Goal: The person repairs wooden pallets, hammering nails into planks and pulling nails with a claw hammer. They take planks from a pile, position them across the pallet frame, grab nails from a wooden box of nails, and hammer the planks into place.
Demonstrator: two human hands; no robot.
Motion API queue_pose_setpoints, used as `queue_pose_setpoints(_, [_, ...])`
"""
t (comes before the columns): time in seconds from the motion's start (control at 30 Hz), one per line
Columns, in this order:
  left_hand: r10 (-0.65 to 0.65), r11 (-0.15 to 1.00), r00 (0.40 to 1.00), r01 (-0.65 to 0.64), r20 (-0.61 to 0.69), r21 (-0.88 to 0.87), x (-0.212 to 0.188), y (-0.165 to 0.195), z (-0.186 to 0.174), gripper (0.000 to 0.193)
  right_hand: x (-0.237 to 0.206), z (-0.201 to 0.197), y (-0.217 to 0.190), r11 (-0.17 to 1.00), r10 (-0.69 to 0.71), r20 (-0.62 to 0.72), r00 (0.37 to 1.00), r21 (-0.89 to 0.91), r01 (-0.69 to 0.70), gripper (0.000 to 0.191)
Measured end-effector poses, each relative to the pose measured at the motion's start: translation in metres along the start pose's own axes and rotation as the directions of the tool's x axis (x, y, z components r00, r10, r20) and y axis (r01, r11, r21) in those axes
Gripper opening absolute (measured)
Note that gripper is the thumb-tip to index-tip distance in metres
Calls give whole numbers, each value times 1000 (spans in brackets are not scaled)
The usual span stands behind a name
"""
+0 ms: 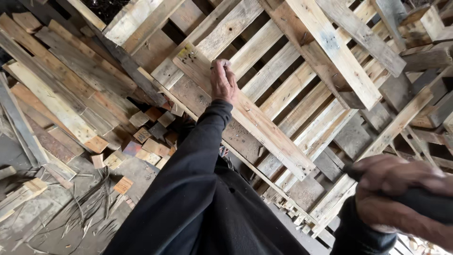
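A: Head view, quick. Left hand?

B: My left hand (223, 81) was stretched out in a black sleeve (188, 160), palm flat on a pale wooden plank (245, 113), fingers (221, 63) curled over near its upper end. Pressing on it, not wrapped around it.

A: Where was the plank?

B: It lay diagonally across the stacked pallets (302, 61), from upper left down to lower right, nail holes at its top end.

A: Right hand?

B: My right hand (401, 198) sat at the lower right edge, fist closed tight around a dark handle (424, 200). The tool's head was out of view, so I couldn't tell what it was.

A: Anything else?

B: Loose boards (56, 89) piled on the left, small wood blocks (141, 137) scattered beside them, splinters on the grey floor (71, 222).
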State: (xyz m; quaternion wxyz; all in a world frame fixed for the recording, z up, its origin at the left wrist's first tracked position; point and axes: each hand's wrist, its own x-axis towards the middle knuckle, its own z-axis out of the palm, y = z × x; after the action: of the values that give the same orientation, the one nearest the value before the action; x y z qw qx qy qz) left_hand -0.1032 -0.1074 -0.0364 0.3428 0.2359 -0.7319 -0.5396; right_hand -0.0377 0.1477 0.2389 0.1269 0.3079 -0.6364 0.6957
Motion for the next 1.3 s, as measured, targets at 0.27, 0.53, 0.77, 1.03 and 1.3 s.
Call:
queue_pose_setpoints(0.27, [-35,998,999,34,-21,-44,10,-13,1,15,-121,28,37,95,957,-200,210,-468,-879,45])
queue_pose_setpoints(0.53, [29,996,998,-33,-58,-81,9,-12,3,16,15,-55,4,989,-116,-66,991,-100,110,44])
queue_pose_setpoints(0.77, [-45,990,997,36,-68,-134,7,-9,6,20,-120,54,56,109,924,-259,281,-525,-844,43])
queue_pose_setpoints(1.03, [5,992,995,-17,-97,-122,15,-2,1,22,8,-83,9,974,-197,-107,974,-133,183,44])
queue_pose_setpoints(1.3, [-86,971,994,69,-65,-228,12,-2,-2,9,-142,19,63,50,938,-227,261,-657,-753,45])
